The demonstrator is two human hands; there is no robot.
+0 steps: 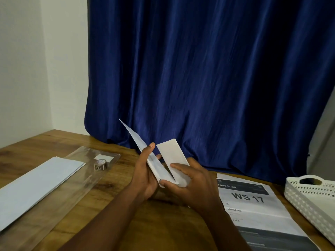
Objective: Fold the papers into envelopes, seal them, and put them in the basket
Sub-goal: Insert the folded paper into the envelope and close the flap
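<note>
Both hands work just above the wooden table (163,223): the left hand (145,176) curls around one upright flap of a folded white paper (159,171), while the right hand (192,183) pinches the other flap, thumb on top. Held in the air with its flaps splayed in a V, the paper could crease crooked or spring open, I think. Spare sheets (38,185) and a tape roll (100,164) lie left; the white basket (308,194) waits at far right.

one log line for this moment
step: folding | left hand: holds folded paper | right hand: holds same paper | basket: right, no envelope visible
</note>
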